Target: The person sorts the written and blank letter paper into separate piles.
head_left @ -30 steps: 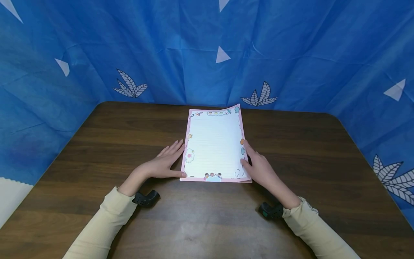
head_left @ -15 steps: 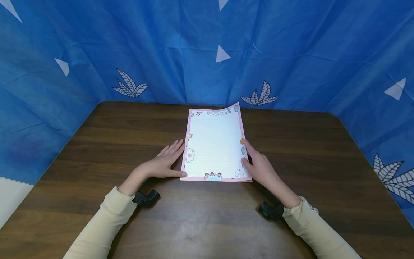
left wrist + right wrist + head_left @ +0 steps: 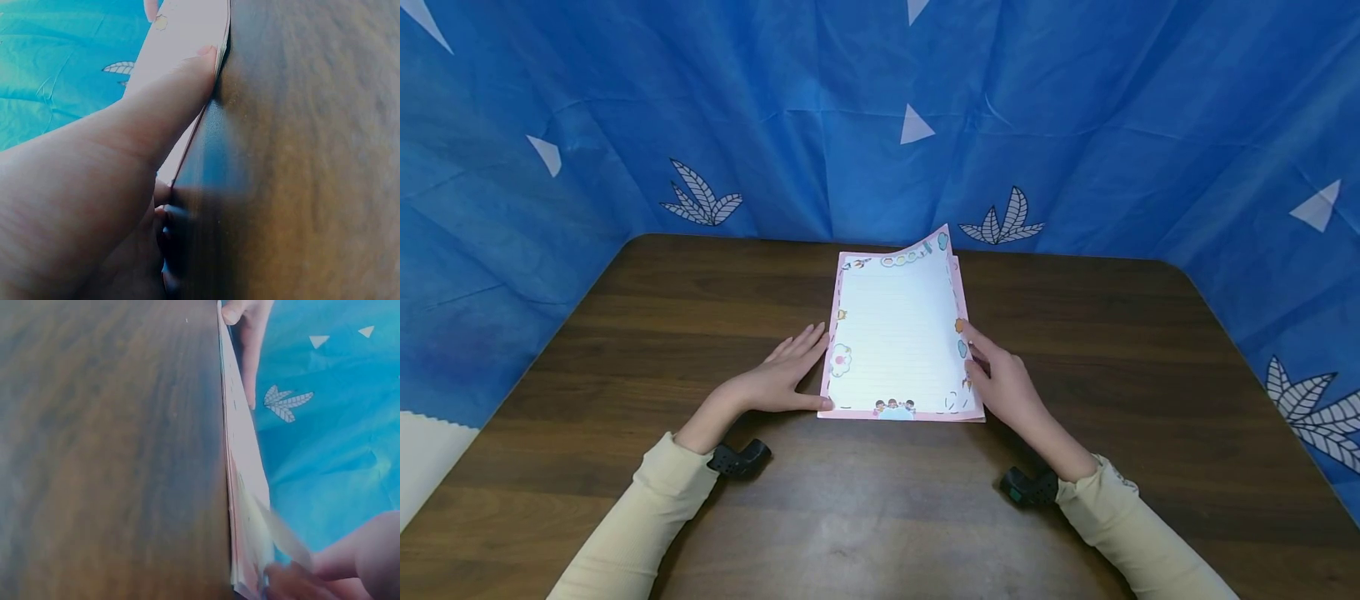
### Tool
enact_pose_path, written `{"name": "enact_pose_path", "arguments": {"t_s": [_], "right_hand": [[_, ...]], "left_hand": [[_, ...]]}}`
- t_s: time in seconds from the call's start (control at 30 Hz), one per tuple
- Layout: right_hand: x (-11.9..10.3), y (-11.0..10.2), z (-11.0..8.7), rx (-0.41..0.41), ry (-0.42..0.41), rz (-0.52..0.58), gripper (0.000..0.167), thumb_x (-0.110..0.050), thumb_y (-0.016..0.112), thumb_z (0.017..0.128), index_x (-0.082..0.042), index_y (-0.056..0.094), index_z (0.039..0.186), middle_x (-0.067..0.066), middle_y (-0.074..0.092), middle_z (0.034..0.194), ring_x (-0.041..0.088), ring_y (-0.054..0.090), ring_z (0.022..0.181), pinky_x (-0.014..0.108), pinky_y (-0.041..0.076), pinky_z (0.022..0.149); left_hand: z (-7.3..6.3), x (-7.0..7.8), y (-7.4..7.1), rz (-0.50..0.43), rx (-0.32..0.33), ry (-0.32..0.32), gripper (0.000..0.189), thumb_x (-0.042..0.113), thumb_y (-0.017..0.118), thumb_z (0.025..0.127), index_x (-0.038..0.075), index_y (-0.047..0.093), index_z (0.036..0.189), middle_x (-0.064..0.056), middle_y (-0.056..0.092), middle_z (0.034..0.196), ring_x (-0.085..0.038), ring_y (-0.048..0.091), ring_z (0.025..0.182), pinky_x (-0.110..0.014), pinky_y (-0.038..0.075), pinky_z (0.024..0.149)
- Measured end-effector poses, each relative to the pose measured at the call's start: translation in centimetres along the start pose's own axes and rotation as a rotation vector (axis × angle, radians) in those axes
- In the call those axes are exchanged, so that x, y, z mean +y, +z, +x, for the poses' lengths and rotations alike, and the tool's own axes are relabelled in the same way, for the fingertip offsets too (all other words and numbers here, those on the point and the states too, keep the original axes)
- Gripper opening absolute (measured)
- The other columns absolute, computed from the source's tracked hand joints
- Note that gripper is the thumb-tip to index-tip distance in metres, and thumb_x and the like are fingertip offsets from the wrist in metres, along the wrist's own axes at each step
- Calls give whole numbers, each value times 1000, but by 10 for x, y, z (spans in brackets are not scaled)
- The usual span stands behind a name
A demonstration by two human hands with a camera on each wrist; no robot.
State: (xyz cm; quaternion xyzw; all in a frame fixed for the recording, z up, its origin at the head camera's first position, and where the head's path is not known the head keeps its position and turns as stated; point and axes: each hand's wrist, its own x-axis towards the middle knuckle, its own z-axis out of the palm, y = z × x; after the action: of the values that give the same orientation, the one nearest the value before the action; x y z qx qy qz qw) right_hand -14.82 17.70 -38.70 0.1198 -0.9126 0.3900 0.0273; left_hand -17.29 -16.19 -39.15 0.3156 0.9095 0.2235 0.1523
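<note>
A stack of lined paper (image 3: pixel 898 333) with a pink border and small cartoon pictures lies in front of me on the table. My left hand (image 3: pixel 782 375) rests at its left side with fingers straight, its thumb on the lower left corner. At the right edge my right hand (image 3: pixel 1003 387) pinches the top sheet between thumb and fingers. The sheet's upper right corner (image 3: pixel 942 240) curves up off the stack, and the pink edge of another sheet shows beneath. In the right wrist view the lifted sheet (image 3: pixel 284 537) is bent and blurred by the fingers.
The dark wooden table (image 3: pixel 850 517) extends all round the paper. Behind it hangs a blue cloth (image 3: pixel 865 183) with white triangles and leaf prints. A black wrist camera (image 3: pixel 741 460) is strapped to the left wrist, another camera (image 3: pixel 1028 487) to the right.
The top sheet's upper right corner has risen and bent toward the left, uncovering the sheet below. My right fingers have curled in slightly with the edge. My left hand has stayed put.
</note>
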Motion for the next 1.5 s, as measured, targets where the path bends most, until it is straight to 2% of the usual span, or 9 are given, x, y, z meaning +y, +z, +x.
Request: {"name": "enact_pose_path", "arguments": {"t_s": [0.03,0.17,0.33,0.47,0.83,1.1,1.2,1.37,1.5], "right_hand": [[1,0,0,15,6,30,59,2,59,89,-13,40,143,19,50,132,28,63,91,23,51,62],[7,1,3,38,62,180,56,4,58,90,-15,44,141,19,54,127,26,61,103,27,52,74],[11,1,6,27,186,380,56,0,56,92,-19,42,143,17,59,120,24,61,102,27,51,77],[12,2,7,21,247,469,55,-2,55,94,-20,40,144,15,61,117,24,62,101,27,50,78],[12,3,6,-1,270,607,57,0,52,94,-21,37,145,15,58,123,25,60,104,31,49,81],[11,2,6,11,294,633,57,1,52,94,-20,37,145,16,58,122,24,59,106,32,48,82],[11,2,6,16,295,638,57,1,52,94,-21,37,145,15,59,122,23,59,105,32,49,82],[11,2,7,22,294,656,57,0,52,94,-23,38,144,14,59,121,21,60,103,32,49,81],[10,1,7,21,296,675,57,0,52,95,-24,38,145,13,59,123,21,59,104,31,49,82]], "left_hand": [[0,0,0,-3,-1,0,103,53,64,82,-4,9,147,-18,-2,154,-31,-4,139,-52,2,108],[0,1,-1,-16,1,1,102,52,65,82,-3,9,147,-18,-1,154,-31,-5,139,-52,2,108],[0,-1,1,-38,14,10,99,50,63,84,-3,9,148,-17,-1,154,-31,-4,139,-53,1,107],[0,-6,3,-74,37,11,95,48,62,86,-1,10,148,-16,1,154,-30,-3,139,-52,0,107],[0,-8,0,-241,76,-22,86,39,62,88,5,13,150,-12,9,154,-27,0,140,-49,0,108],[2,-6,-2,-346,128,-70,79,35,62,90,11,17,150,-15,16,152,-30,8,139,-51,2,108],[2,-4,-2,-371,169,-64,73,31,61,91,10,22,149,-16,20,151,-32,15,138,-52,9,108],[4,-1,-3,-427,236,-9,66,19,60,93,3,26,147,-14,27,149,-30,22,136,-50,21,105],[5,2,-3,-517,265,10,63,14,59,93,2,26,147,-16,36,144,-31,34,130,-50,29,102]]}}
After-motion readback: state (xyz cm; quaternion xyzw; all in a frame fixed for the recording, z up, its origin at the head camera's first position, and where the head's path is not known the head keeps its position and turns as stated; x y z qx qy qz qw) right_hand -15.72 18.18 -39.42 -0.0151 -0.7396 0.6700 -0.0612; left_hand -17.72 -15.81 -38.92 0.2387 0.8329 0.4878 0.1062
